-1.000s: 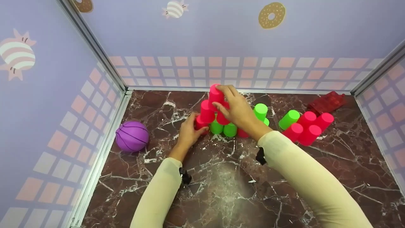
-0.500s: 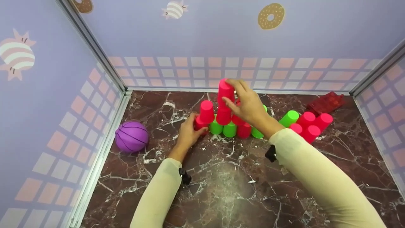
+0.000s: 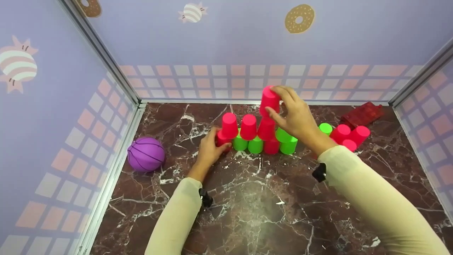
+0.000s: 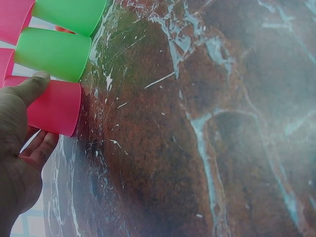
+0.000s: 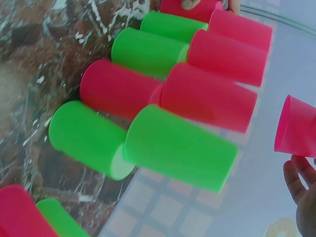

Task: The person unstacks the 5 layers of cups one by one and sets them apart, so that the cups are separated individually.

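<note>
My right hand (image 3: 297,115) grips an upside-down pink cup (image 3: 269,101), thumb on its near side and fingers at its top. In the right wrist view that pink cup (image 5: 298,128) is apart from the second row. Below, a bottom row of red and green cups (image 3: 255,145) carries a second row of pink cups (image 3: 248,126), with a green cup (image 5: 180,148) at its right end. My left hand (image 3: 210,148) holds the leftmost bottom pink cup (image 4: 54,106) between thumb and fingers; a green cup (image 4: 53,53) stands beside it.
To the right are several loose pink cups (image 3: 360,134) and a green cup (image 3: 325,129). A dark red translucent object (image 3: 362,114) lies in the back right corner. A purple ball (image 3: 146,154) sits at left. Patterned walls (image 3: 219,39) enclose the marble-patterned surface (image 3: 247,205).
My right hand has carried the pink cup rightward along the second row, uncovering the pink cups it passed. My left hand has stayed at the leftmost bottom cup.
</note>
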A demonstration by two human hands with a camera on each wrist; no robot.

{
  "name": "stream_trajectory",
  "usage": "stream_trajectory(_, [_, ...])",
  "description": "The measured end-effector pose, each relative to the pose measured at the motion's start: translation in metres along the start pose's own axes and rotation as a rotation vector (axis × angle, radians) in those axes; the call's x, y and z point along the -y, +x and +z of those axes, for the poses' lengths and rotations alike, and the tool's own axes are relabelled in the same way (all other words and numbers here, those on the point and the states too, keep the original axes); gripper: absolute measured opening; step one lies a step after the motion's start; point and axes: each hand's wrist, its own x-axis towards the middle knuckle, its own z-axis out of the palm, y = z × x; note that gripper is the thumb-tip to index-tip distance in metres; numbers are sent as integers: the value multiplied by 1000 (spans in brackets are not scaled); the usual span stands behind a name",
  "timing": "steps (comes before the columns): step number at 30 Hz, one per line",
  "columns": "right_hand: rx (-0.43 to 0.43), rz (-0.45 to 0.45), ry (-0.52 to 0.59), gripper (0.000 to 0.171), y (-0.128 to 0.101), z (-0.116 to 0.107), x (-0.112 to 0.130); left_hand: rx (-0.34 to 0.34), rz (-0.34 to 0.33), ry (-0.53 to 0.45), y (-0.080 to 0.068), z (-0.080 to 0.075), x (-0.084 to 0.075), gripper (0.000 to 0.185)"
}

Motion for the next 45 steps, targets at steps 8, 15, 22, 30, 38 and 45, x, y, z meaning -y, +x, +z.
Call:
stream_trajectory(8, [-58,48,-9,55,-14,-26,-19,17,-19,-1,1,0,1,59])
stream_trajectory(15, [-95,122,-46,58,-35,-49,-37,32,-57,39,2,3,3,60])
stream_trajectory(22, [-140,148,-57,59,-59,-67,-57,40,-47,83,0,1,2,63])
stream_trajectory(30, [-166,207,-88,58,-90,-84,-79,-12,27,37,2,13,35,71])
stream_trajectory(38, [-194,258,-110,59,-114,-96,-93,-4,-4,67,5,20,42,69])
stream_trajectory(45, [-210,321,-178,60,-139,-103,-110,-6,1,49,4,16,37,65])
